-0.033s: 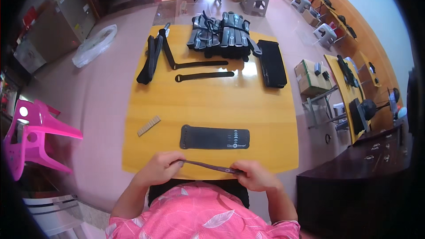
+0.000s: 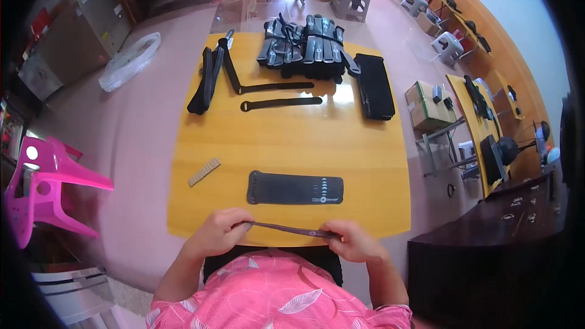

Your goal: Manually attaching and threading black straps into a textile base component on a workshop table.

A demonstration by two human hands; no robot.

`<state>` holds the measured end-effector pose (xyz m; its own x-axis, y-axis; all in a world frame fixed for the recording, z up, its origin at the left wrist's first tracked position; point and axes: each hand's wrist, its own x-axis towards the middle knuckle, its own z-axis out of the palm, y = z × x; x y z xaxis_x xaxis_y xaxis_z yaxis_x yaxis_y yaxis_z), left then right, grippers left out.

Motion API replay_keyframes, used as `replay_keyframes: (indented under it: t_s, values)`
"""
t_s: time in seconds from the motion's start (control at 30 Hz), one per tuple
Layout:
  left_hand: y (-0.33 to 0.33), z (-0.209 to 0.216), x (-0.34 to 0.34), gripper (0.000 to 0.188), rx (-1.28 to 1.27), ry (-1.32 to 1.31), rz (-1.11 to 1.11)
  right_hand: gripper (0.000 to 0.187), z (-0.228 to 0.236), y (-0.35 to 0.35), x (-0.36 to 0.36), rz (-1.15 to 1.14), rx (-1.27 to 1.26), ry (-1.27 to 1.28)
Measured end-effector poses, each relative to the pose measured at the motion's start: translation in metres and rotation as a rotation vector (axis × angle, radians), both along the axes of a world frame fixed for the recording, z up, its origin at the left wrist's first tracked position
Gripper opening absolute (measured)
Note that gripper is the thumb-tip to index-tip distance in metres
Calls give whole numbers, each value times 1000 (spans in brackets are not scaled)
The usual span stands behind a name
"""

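Note:
Near the table's front edge I hold a narrow dark strap (image 2: 283, 228) stretched between both hands. My left hand (image 2: 224, 231) pinches one end, and my right hand (image 2: 350, 239) pinches the other. A small light mark shows on the strap close to my right fingers. Just beyond it a wide dark grey panel (image 2: 295, 188) lies flat, with holes along its left end and pale printing at its right. Further off lie two loose black straps, one straight (image 2: 283, 103) and one bent (image 2: 268, 88), each with a looped end.
On the yellow table (image 2: 292, 140) are a small beige strip (image 2: 204, 172), folded black straps (image 2: 207, 79), a bundled strap pile (image 2: 304, 49) and a black stack (image 2: 375, 87). A pink stool (image 2: 55, 183) stands left, a dark cabinet (image 2: 481, 256) right.

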<state>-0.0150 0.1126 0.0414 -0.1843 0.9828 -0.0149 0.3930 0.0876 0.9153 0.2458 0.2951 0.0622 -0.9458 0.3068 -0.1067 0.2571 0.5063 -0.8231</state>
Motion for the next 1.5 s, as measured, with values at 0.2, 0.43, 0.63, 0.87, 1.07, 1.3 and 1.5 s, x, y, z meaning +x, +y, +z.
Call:
replay_keyframes:
  t_s: [0.2,0.43,0.63,0.87,1.07,1.3,1.5]
  values:
    - [-11,-13,15,12,22,-160,207,16,-36,3,19,-467,-436,86]
    - [4,-32,31,7,-102,-508,580,11,-44,8,15,-829,-461,41]
    - [16,-31,27,12,-146,-359,583,7,-39,21,4,-834,-505,86]
    - [27,-46,27,9,-132,-214,673,10,-58,24,0,-869,-329,11]
    - [30,-54,27,6,-114,-124,705,12,-59,24,-5,-882,-192,-14]
    - [31,-55,28,8,-112,-124,707,9,-58,28,-6,-888,-219,-13]
    - [29,-64,28,7,-86,-62,690,9,-59,28,-8,-894,-143,-18]
